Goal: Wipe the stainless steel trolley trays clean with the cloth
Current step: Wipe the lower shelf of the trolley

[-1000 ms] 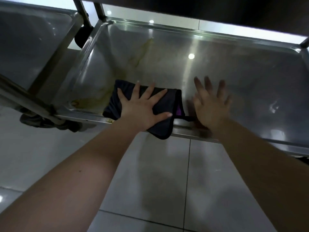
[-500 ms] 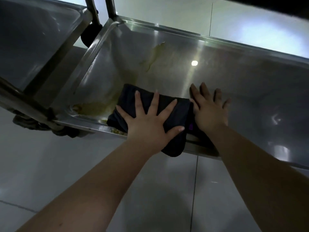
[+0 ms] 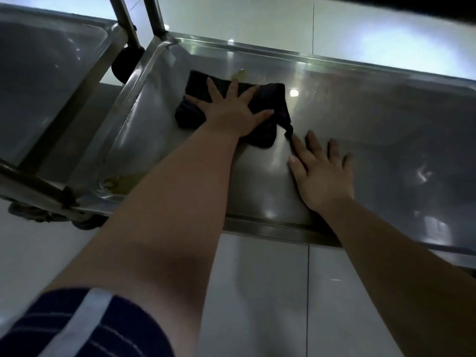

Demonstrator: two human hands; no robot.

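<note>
A dark, soft folded cloth (image 3: 197, 85) lies crumpled on the floor of a shallow, rectangular stainless steel trolley tray (image 3: 386, 119), toward the tray's 10 o'clock corner. The left hand (image 3: 231, 112) presses flat on it, fingers spread and straight; its grip is released, clasping nothing. At 4 o'clock from the cloth, the right hand (image 3: 322, 173) rests palm-down on the bare, glossy metal, fingers straight, grip likewise released. A thin twisted tail of the cloth reaches that hand's forefinger.

A yellowish smear (image 3: 240, 73) shows at the cloth's 12 o'clock edge, and a wet yellowish patch (image 3: 121, 185) sits in the tray's 8 o'clock corner. Round steel posts (image 3: 154, 16) rise at 11 o'clock, beside a black caster wheel (image 3: 126, 63) and a second smooth steel tray (image 3: 38, 73) at 9 o'clock. Pale glossy floor tiles (image 3: 257, 292) lie at 6 o'clock, and a navy striped sleeve (image 3: 77, 328) at 7 o'clock.
</note>
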